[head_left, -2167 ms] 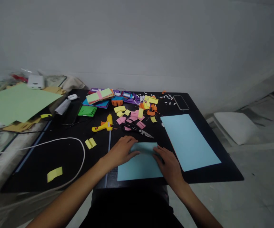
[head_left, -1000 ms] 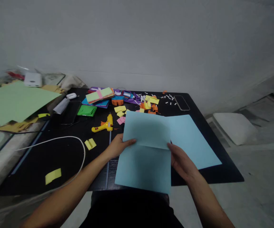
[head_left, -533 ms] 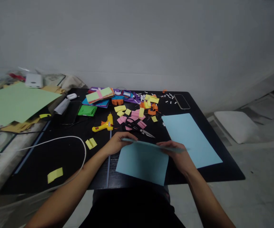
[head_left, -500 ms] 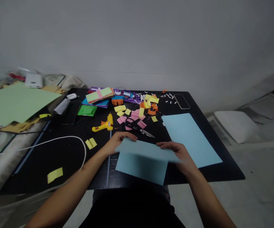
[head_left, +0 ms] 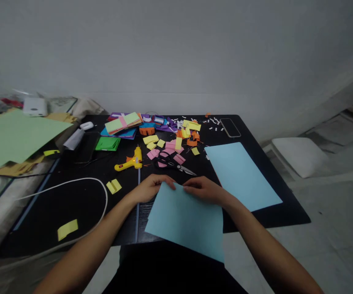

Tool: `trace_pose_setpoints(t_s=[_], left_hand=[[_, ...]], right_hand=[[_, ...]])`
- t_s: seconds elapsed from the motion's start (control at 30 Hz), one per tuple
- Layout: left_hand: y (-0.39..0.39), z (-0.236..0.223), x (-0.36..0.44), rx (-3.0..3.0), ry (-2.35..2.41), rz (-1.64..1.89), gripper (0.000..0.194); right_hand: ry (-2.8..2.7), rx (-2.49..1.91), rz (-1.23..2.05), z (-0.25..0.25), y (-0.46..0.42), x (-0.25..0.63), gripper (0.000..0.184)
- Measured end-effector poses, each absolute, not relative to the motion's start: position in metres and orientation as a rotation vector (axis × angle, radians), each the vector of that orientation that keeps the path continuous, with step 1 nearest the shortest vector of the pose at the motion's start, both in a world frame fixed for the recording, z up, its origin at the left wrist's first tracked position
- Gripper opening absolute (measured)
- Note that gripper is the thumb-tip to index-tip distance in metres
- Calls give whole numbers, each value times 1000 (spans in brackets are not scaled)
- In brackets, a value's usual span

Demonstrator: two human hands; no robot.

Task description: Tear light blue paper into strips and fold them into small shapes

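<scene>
A light blue sheet of paper (head_left: 185,220) lies at the table's near edge, its lower corner hanging past it. My left hand (head_left: 152,187) pinches its far edge near the left corner, fingers closed on it. Close beside, my right hand (head_left: 205,190) grips the same far edge, with thumb and fingers together. Whether the paper is doubled over cannot be made out fully. Black-handled scissors (head_left: 176,164) rest just beyond my hands, partly on pink paper pieces (head_left: 170,147). A yellow glue gun (head_left: 132,161) lies past my left hand.
Another light blue sheet (head_left: 244,175) lies on the right of the black table (head_left: 289,214). Coloured scraps and folded papers (head_left: 123,123) crowd the back, near a phone (head_left: 230,128). A white cable (head_left: 105,196) loops across the left, passing by my left forearm.
The blue paper in my hands has come down flatter towards me. My hands have drawn together along its far edge, the right one moving left. The view has shifted slightly.
</scene>
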State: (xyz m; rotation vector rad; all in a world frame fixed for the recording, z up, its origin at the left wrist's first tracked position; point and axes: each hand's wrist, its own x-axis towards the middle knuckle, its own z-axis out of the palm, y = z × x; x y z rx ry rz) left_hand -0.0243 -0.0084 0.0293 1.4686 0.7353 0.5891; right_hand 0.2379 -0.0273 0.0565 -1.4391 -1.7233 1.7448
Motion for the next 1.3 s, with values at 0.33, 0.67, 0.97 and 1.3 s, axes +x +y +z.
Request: trace_pose_setpoints(t_s=[0.33, 0.67, 0.97, 1.3], left_hand=[[-29, 58, -26, 1767, 992, 493, 24], [-45, 41, -44, 1770, 1187, 513, 29], [-54, 36, -69, 1676, 1265, 484, 37], [-61, 42, -66, 1861, 1389, 541, 33]], right_hand=[[-1995, -1397, 1497, 55, -31, 219, 19], [-2000, -1432, 1519, 57, -35, 252, 28], [-1814, -1518, 1625, 57, -42, 284, 34], [-2042, -1628, 1037, 48, -53, 261, 20]])
